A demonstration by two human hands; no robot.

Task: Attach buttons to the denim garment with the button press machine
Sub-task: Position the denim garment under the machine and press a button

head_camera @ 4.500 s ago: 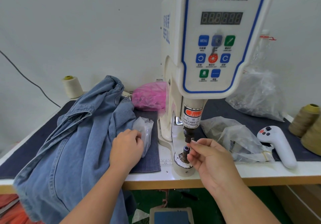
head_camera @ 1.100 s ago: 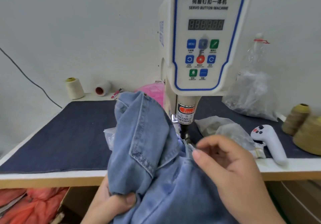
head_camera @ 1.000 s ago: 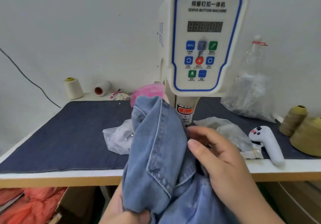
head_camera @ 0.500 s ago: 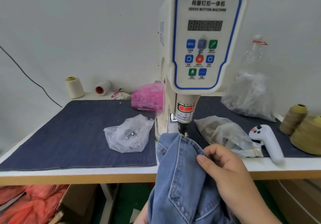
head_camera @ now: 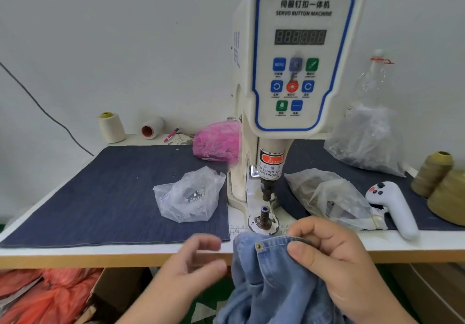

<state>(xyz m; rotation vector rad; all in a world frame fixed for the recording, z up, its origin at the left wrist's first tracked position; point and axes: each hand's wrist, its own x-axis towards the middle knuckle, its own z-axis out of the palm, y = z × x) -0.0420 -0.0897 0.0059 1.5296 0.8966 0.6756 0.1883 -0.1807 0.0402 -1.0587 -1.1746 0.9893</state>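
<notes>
1 button point(head_camera: 258, 246) already sits in the denim garment point(head_camera: 274, 286), close to its stitched top edge; the garment hangs off the front edge of the table point(head_camera: 141, 254), just in front of the lower die point(head_camera: 264, 219) of the button press machine point(head_camera: 299, 72), and most of its cloth drops out of view below. My right hand point(head_camera: 334, 263) pinches that top edge between thumb and curled fingers, just right of the set button. My left hand point(head_camera: 191, 268) hovers just left of the garment with fingers loosely bent, holding nothing and not touching the cloth.

Step in hand, as I judge it: between presses. The die post stands bare in front of the machine column, with the upper punch point(head_camera: 266, 193) raised above it and nothing between the 2.

Next move, as I judge it: load fresh button parts on the die, probably from the clear bag point(head_camera: 191, 195) left of the machine, then slide the next spot of the edge over the post. Cloth must lie flat and single-layered there, and my fingertips must stay clear of the punch, as the warning label point(head_camera: 270, 166) above it asks.

Farther from the machine: a second clear bag point(head_camera: 327, 198) and a white handheld controller point(head_camera: 395, 208) to its right, a pink bag point(head_camera: 216, 140) behind its left side, and thread cones point(head_camera: 437, 177) at the far right.
</notes>
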